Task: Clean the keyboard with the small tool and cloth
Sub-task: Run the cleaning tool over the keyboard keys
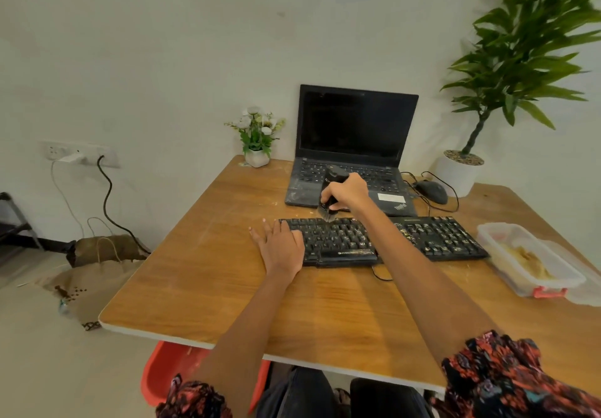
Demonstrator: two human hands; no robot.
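Head view: left hand (282,248) lies flat, fingers straight, pressing the black keyboard's (383,242) left end onto the wooden table (201,274). Just right of it, the right hand (346,193) is curled around a small black brush (330,198), bristles touching the top key row. Short strokes along the rows, toward the crumb-specked number pad, should lift debris best. No cloth is visible.

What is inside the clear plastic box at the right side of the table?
The plastic box holds something pale yellow, perhaps a cloth; the picture is too blurred to say. Its lid seems to be off. Its cloudy walls hide whatever is lower down.
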